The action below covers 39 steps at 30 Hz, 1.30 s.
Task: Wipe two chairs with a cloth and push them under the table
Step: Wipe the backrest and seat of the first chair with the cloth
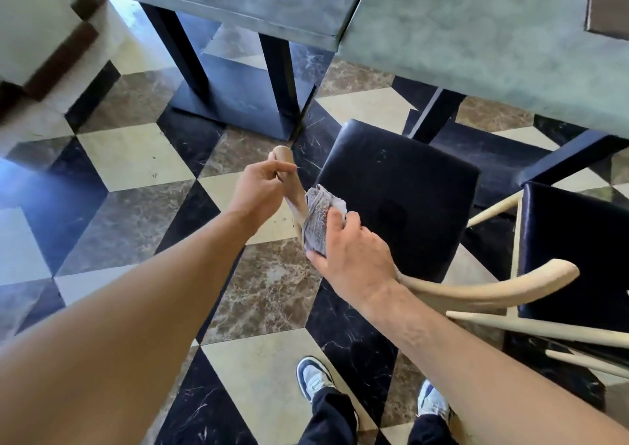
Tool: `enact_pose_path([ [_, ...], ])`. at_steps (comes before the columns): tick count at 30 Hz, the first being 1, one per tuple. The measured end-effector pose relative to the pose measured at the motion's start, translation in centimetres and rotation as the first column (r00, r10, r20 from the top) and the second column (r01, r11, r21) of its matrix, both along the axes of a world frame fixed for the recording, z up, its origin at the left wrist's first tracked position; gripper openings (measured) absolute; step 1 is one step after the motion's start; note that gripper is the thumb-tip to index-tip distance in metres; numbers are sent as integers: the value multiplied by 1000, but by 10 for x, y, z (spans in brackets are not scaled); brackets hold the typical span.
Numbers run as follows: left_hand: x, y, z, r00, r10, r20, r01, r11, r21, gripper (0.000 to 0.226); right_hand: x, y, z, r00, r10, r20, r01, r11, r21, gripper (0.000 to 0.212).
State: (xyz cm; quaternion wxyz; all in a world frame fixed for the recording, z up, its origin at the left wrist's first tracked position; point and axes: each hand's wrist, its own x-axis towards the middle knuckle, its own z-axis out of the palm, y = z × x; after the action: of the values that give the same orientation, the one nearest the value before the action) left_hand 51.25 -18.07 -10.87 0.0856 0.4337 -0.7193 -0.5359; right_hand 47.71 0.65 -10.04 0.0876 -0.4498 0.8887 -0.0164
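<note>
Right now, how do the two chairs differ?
The near chair is in full view, its wooden rail held by the left hand and wrapped with the cloth by the right hand; the far chair is untouched and cut off at the right edge. The near chair's seat front reaches the table edge; the far chair stands farther back. Both have dark seats and pale wood frames.

Chairs on checkered floor

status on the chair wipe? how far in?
Done: nothing can be confirmed. In hand: left hand grips the near chair rail end, right hand presses the cloth on the rail. Left: second chair, then pushing both under the table; both seats stand outside it.
</note>
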Motion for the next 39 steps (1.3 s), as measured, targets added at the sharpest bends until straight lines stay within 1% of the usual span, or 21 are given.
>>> enact_pose_path([
  [3, 2, -11, -1, 1000, -30, -3, 30, 999, 31, 54, 1, -52, -4, 994, -102, 50, 102, 995, 1, 78],
  [5, 5, -17, -1, 996, -51, -67, 60, 988, 144, 61, -2, -77, -7, 978, -173, 116, 173, 985, 8, 79],
  [7, 10, -24, -4, 991, -26, -134, 57, 970, 238, 67, -3, -88, -9, 969, -203, 140, 204, 979, 4, 79],
  [9, 11, -32, -9, 988, 48, -148, -6, 963, 271, 66, -1, -81, -8, 977, -182, 109, 184, 983, -10, 81],
  [12, 6, -41, -10, 982, 164, -91, -120, 923, 365, 59, 5, -48, -6, 995, -95, 10, 95, 995, -30, 84],
  [15, 1, -45, -8, 982, 186, -37, -151, 887, 437, 58, 14, -9, -5, 997, -30, -69, 26, 998, -51, 84],
  [17, -1, -46, -7, 983, 183, -25, -153, 883, 443, 59, 19, 7, -6, 994, -10, -113, 6, 999, -39, 85],
  [19, -1, -48, -6, 982, 188, -22, -159, 884, 440, 62, 19, 6, -7, 992, -21, -126, 19, 1000, -17, 86],
  [21, -1, -52, -5, 981, 194, -23, -165, 884, 438, 63, 13, -16, -3, 995, -50, -87, 52, 999, 16, 83],
  [24, -3, -56, -3, 979, 203, -1, -179, 863, 473, 64, 3, -59, -6, 996, -90, -20, 91, 995, 49, 85],
  [26, -3, -58, -2, 984, 180, 11, -160, 847, 507, 64, -4, -87, -12, 989, -142, 38, 142, 990, 9, 87],
  [28, -1, -62, 0, 988, 153, 38, -150, 839, 523, 59, -9, -112, -17, 972, -205, 111, 211, 977, -43, 87],
  [32, 6, -69, 1, 985, 136, 104, -170, 853, 494, 43, -17, -149, -25, 970, -220, 103, 232, 966, -114, 83],
  [34, 11, -75, -4, 970, 188, 151, -237, 859, 453, 38, -25, -165, -26, 967, -215, 136, 233, 963, -136, 75],
  [36, 20, -81, -11, 937, 268, 224, -336, 867, 368, 32, -37, -179, -27, 956, -201, 214, 239, 957, -167, 60],
  [38, 29, -86, -17, 905, 328, 270, -404, 860, 312, 31, -58, -193, -25, 925, -166, 342, 225, 964, -142, 39],
  [39, 31, -88, -18, 896, 345, 280, -424, 854, 303, 32, -70, -199, -25, 890, -151, 430, 213, 972, -100, 30],
])
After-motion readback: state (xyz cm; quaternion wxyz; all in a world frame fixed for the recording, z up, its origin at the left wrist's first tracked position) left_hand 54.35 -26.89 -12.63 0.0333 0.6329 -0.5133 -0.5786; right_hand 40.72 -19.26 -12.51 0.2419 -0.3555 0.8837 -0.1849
